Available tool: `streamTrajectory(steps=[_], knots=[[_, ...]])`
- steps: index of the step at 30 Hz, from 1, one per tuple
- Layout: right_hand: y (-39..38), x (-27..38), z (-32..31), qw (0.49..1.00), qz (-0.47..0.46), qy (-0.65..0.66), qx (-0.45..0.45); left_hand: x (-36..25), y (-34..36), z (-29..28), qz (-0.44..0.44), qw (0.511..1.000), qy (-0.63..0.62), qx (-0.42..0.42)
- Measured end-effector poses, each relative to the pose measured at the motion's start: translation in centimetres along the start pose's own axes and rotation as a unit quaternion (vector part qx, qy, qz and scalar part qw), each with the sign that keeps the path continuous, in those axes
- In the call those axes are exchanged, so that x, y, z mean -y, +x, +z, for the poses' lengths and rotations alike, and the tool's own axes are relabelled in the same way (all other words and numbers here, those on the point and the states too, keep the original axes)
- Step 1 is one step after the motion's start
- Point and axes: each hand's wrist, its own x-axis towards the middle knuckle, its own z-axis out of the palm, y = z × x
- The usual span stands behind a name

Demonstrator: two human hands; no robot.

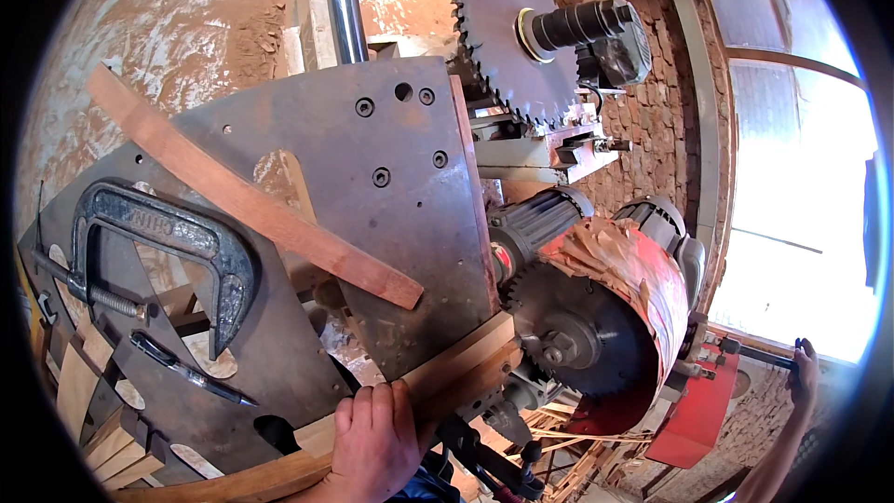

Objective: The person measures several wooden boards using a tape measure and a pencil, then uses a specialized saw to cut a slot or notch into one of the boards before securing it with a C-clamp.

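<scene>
Wood pieces (463, 354): brown, long, lying together aslant along the near edge of the metal worktop (414, 233)
Wood ends (508, 346): just beside the toothed blade (615, 354)
Lever (764, 355): slim, dark, sloping rightward

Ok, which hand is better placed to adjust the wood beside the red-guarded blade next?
Left hand, likely: it's on that wood. Right hand is well away, on the black lever.

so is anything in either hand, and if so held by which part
The left hand grips the wooden stock partway along its length, fingers curled over it. The right hand appears to grip the black lever by its outer end.
</scene>
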Motion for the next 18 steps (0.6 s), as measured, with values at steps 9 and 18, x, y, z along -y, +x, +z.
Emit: streamTrajectory(steps=[9,18], knots=[[3.8,-3.6,-3.4,0.934,-0.003,-0.347,-0.084,1.7,-0.6,-0.3,0.023,1.000,0.000,-0.006],[3.9,-5.5,0.0,0.898,-0.255,-0.299,-0.199,-0.1,0.1,-0.2,0.014,1.000,0.015,0.000]])
